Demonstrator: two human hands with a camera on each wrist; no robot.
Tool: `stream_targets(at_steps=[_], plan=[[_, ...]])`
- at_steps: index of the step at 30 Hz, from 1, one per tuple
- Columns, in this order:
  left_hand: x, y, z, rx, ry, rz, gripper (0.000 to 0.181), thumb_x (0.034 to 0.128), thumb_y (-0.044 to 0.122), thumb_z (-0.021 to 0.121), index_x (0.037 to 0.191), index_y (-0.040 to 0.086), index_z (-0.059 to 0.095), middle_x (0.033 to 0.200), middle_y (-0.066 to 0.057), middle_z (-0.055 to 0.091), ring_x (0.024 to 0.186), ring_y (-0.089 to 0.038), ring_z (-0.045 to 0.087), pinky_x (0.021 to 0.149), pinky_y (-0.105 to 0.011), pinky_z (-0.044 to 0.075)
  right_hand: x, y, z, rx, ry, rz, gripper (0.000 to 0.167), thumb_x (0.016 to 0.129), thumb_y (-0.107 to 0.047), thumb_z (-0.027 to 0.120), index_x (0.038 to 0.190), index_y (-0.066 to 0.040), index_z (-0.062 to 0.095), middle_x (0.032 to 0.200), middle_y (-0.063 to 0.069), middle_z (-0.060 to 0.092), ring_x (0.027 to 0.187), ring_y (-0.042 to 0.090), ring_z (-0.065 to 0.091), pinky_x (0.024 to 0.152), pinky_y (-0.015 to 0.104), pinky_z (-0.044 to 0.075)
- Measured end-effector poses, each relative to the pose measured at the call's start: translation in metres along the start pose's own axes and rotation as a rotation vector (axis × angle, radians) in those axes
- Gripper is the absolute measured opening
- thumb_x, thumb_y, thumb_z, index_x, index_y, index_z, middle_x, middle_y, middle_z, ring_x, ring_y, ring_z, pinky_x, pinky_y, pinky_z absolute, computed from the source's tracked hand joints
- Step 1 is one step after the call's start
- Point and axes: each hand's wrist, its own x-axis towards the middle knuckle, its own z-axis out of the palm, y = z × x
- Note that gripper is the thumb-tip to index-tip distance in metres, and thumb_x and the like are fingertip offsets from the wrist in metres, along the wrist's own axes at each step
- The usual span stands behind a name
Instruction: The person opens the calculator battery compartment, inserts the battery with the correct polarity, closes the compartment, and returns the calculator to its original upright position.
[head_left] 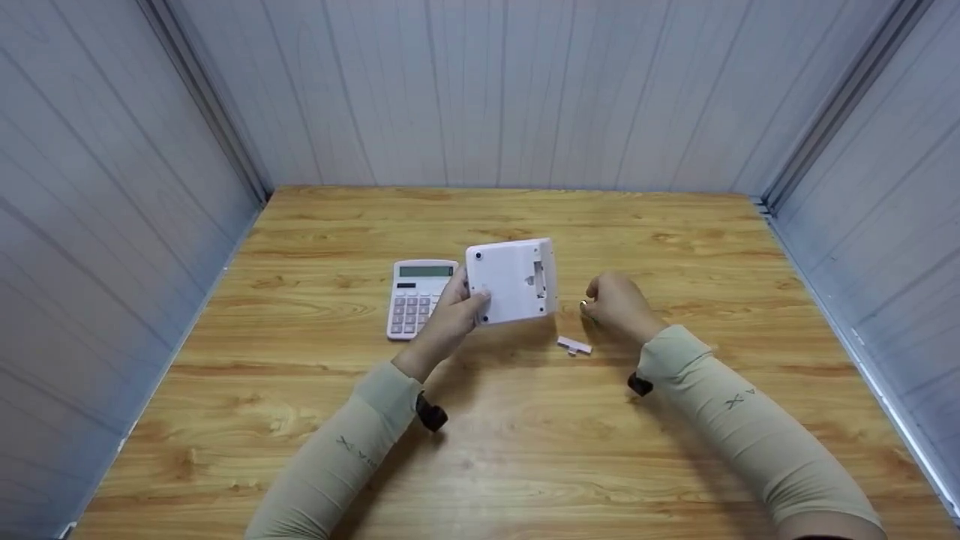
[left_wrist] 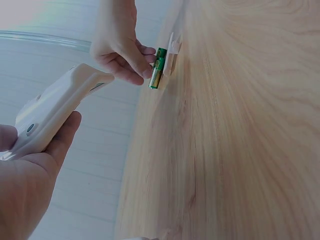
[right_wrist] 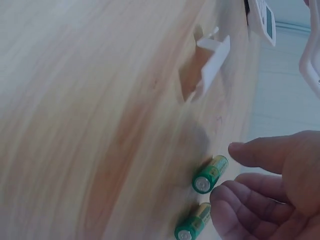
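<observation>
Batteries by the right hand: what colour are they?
Green and gold; the batteries show best in the right wrist view.

A narrow lane of bare wood separates the raised calculator (head_left: 506,286) from the right hand (head_left: 619,304) to its right, with access to the calculator's uncovered battery bay (head_left: 539,279) unblocked on that side. A white battery cover (head_left: 574,346) sits just off the calculator's near right corner, while two green batteries (right_wrist: 211,174) lie to the right, at the hand's fingertips. Left of the calculator, the gripping left hand (head_left: 454,307) and a second calculator (head_left: 412,304) bar the way. Beyond it, open tabletop (head_left: 517,214) reaches the back wall (head_left: 480,90).
</observation>
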Motion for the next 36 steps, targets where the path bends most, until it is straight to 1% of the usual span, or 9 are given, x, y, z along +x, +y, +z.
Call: stream_targets(at_steps=[3,5,7,9,15,19,23,29,36], plan=[[-0.001,0.001,0.0,-0.001,0.008,-0.007,0.062,0.1117,-0.001,0.039,0.17,0.008,0.022,0.164,-0.025,0.049,0.146,-0.04,0.057,0.116,-0.052,0.055,0.001,-0.001,0.002,-0.004,-0.007,0.001,0.008,0.089,-0.006,0.074,0.084,0.001,0.073,0.074,0.004,0.063,0.067,0.019,0.052,0.06,0.034,0.047],[-0.001,0.001,-0.001,0.002,0.009,-0.005,0.062,0.112,-0.001,0.038,0.171,0.008,0.021,0.164,-0.025,0.048,0.147,-0.041,0.056,0.117,-0.053,0.055,0.002,-0.002,0.004,-0.003,-0.023,0.0,0.017,0.088,-0.006,0.075,0.073,-0.005,0.066,0.066,-0.003,0.051,0.062,0.015,0.044,0.055,0.029,0.035],[-0.001,0.001,-0.001,0.007,0.009,-0.009,0.062,0.1122,0.0,0.039,0.171,0.01,0.021,0.165,-0.024,0.048,0.148,-0.042,0.055,0.117,-0.053,0.054,0.004,-0.002,0.006,0.003,-0.044,0.003,0.023,0.088,-0.005,0.075,0.068,-0.008,0.065,0.062,-0.006,0.048,0.059,0.013,0.042,0.053,0.028,0.034],[-0.001,0.0,-0.002,0.013,0.005,-0.006,0.063,0.1121,0.0,0.039,0.171,0.01,0.02,0.166,-0.024,0.047,0.149,-0.042,0.054,0.118,-0.054,0.053,0.005,-0.002,0.007,0.006,-0.065,0.011,0.022,0.088,-0.005,0.075,0.068,-0.008,0.066,0.062,-0.006,0.05,0.059,0.013,0.044,0.053,0.027,0.036],[-0.001,0.001,-0.002,-0.007,-0.011,0.002,0.064,0.1115,-0.001,0.038,0.172,0.009,0.019,0.165,-0.025,0.047,0.149,-0.043,0.053,0.118,-0.055,0.053,0.006,-0.005,0.009,-0.014,-0.055,0.003,0.01,0.086,-0.005,0.074,0.077,-0.001,0.075,0.071,0.001,0.064,0.067,0.018,0.054,0.061,0.03,0.046],[-0.002,0.001,-0.003,-0.026,-0.026,0.008,0.063,0.112,-0.001,0.036,0.172,0.012,0.019,0.165,-0.023,0.048,0.149,-0.042,0.054,0.118,-0.054,0.053,0.005,-0.007,0.008,-0.005,-0.029,0.004,0.01,0.09,-0.007,0.074,0.09,0.002,0.079,0.086,0.01,0.076,0.079,0.023,0.062,0.076,0.041,0.056],[-0.002,0.001,-0.004,-0.022,-0.025,0.006,0.063,0.1123,-0.001,0.035,0.172,0.014,0.02,0.165,-0.021,0.049,0.149,-0.041,0.055,0.117,-0.053,0.054,0.003,-0.011,0.002,0.042,-0.006,0.035,0.017,0.095,-0.009,0.074,0.104,0.004,0.079,0.104,0.018,0.08,0.094,0.03,0.069,0.091,0.05,0.06],[-0.001,0.0,-0.004,-0.012,-0.017,0.01,0.063,0.1127,0.0,0.036,0.172,0.014,0.02,0.164,-0.022,0.05,0.147,-0.041,0.056,0.117,-0.053,0.054,0.0,-0.019,-0.012,0.098,0.053,0.005,0.024,0.098,-0.009,0.074,0.114,0.008,0.078,0.11,0.024,0.08,0.102,0.038,0.075,0.094,0.053,0.062],[0.0,0.001,-0.004,-0.007,-0.015,0.011,0.062,0.1119,0.0,0.038,0.17,0.011,0.023,0.163,-0.023,0.051,0.146,-0.041,0.057,0.116,-0.053,0.055,-0.007,-0.031,-0.026,0.182,0.124,0.008,0.027,0.098,-0.013,0.074,0.117,0.004,0.079,0.106,0.02,0.08,0.097,0.032,0.075,0.09,0.049,0.063]])
